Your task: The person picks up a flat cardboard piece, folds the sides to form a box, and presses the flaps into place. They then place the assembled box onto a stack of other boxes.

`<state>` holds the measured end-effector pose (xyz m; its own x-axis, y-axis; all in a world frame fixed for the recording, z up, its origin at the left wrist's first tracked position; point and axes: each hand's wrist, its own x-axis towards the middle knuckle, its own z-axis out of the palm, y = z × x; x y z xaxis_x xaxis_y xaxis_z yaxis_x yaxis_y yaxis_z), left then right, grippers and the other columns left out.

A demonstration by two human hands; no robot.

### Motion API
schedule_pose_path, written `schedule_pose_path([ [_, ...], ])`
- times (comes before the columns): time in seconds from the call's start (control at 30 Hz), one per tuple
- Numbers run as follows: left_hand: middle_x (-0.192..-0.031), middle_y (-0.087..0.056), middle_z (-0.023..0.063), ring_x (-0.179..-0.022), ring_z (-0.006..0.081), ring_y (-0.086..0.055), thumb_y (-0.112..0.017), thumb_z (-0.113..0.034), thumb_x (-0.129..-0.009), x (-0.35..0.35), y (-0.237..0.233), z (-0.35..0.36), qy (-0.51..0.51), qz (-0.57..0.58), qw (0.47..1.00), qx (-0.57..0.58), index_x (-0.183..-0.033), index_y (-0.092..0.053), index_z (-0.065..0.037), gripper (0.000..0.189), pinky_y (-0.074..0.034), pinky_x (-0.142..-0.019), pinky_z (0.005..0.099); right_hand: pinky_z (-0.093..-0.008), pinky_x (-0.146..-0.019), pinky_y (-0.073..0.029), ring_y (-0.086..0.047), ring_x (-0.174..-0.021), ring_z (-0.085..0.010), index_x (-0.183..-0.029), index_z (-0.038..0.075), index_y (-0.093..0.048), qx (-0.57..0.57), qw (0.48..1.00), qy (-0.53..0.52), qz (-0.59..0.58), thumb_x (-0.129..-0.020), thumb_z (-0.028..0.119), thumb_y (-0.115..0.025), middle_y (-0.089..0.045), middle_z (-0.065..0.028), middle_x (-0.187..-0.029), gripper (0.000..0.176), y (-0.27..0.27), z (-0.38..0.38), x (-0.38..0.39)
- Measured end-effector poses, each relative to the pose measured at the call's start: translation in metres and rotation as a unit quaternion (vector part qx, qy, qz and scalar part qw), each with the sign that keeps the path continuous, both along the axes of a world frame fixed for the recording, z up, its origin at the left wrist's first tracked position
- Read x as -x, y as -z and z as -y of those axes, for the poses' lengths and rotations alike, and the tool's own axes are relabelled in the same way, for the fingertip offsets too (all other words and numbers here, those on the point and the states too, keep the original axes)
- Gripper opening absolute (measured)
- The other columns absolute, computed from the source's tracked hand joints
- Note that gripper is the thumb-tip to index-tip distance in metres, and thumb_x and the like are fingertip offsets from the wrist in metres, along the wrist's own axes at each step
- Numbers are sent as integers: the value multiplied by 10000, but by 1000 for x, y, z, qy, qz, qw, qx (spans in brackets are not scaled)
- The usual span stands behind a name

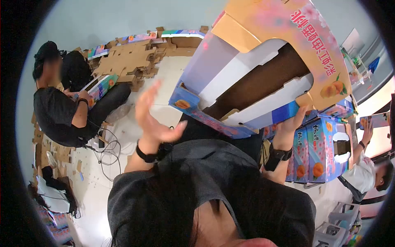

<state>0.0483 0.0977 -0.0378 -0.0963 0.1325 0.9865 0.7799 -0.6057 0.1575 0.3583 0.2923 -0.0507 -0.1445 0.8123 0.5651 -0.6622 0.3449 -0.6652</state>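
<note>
left hand open with fingers spread, motion-blurred, just beside the carton's lower corner, right hand gripping the bottom edge of the peach carton, fingertips hidden behind the flap, carton half-folded at upper right of the frame, top cut off, pink and blue print, brown inside, pale floor open to its left, stacked cartons close at right, seated person upper left

Pink-and-blue box with orange fruit print, brown inside, black wristbands, grey shirt

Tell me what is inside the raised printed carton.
Inside the carton, bare brown cardboard and white flaps show; no contents visible. The flaps cover its deeper corners. The right hand grips its lower edge; the left hand is open.
</note>
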Motion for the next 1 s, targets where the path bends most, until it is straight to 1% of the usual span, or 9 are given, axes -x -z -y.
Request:
schedule_pose_path([
  [0.1, -1441, -424, 241, -1354, 358, -403, -905, -393, -556, 26, -22, 5, -76, -14, 963, 258, -1438, -321, -16, 1123, -326, -1098, 477, -413, -908, -508, -608, -1081, -280, -1393, 47, -405, -26, 999, -28, 19, -911, 577, -550, -574, -135, -1249, 731, -2, -9, -2],
  [0.13, -1511, -325, 253, -1416, 365, -307, -946, -465, -452, 41, -16, 1, -6, 8, 937, 349, -1525, -155, -29, 1402, -256, -1145, 465, -405, -898, -510, -611, -1061, -273, -1391, 51, -407, -42, 997, -55, 21, -904, 587, -556, -576, -129, -1236, 740, -1, -13, -2],
  [0.23, -1558, -240, 246, -1442, 351, -267, -957, -456, -433, 51, -9, 0, 183, 17, 885, 427, -1540, -64, -13, 1490, -209, -1164, 424, -386, -867, -515, -614, -1001, -247, -1387, 63, -417, -83, 980, -182, 7, -887, 608, -571, -586, -112, -1195, 755, 3, -31, 6],
  [0.33, -1554, -240, 222, -1453, 322, -245, -958, -387, -442, 43, -4, 5, 255, 66, 828, 495, -1535, -82, 14, 1457, -187, -1164, 393, -374, -837, -520, -613, -941, -230, -1391, 74, -420, -75, 985, -156, 21, -880, 624, -568, -595, -100, -1170, 766, 4, -37, 13],
  [0.5, -1516, -322, 197, -1436, 298, -285, -912, -280, -511, 42, 17, -1, 267, 208, 809, 480, -1526, -149, 27, 1307, -192, -1165, 382, -418, -1141, -306, -402, -1358, -264, -1494, 74, -276, -29, 966, -256, 6, -923, 552, -543, -403, -124, -1473, 791, 46, -50, 10],
  [0.53, -1524, -316, 180, -1438, 284, -282, -886, -279, -540, 49, 26, -3, 269, 210, 813, 471, -1524, -165, 25, 1257, -196, -1164, 373, -412, -1183, -205, -275, -1430, -265, -1541, 78, -139, 177, 966, -146, 118, -890, 540, -601, -290, -113, -1539, 922, 18, -28, 23],
  [0.63, -1529, -312, 164, -1433, 275, -289, -865, -284, -561, 57, 42, -6, 306, 310, 766, 472, -1527, -172, 16, 1225, -210, -1160, 370, -382, -1164, -214, -260, -1429, -251, -1553, 90, -88, -33, 938, -297, 175, -735, 309, -810, -252, -99, -1556, 1113, 54, -33, 17],
  [0.83, -1451, -412, 150, -1338, 256, -412, -856, -273, -561, 55, 54, 3, 309, 400, 731, 458, -1523, -209, -6, 1189, -317, -1108, 369, -359, -1130, -264, -355, -1371, -225, -1548, 89, -136, 133, 901, -281, 304, -619, 121, -841, -379, -79, -1485, 1167, 56, -8, 20],
  [1.0, -1360, -503, 150, -1230, 262, -530, -879, -213, -521, 52, 53, 17, 323, 423, 717, 450, -1501, -252, -5, 1181, -427, -1034, 381, -356, -1082, -344, -458, -1288, -219, -1488, 47, -300, 140, 914, -286, 251, -602, 64, -835, -476, -71, -1400, 1036, 75, -10, 23],
])
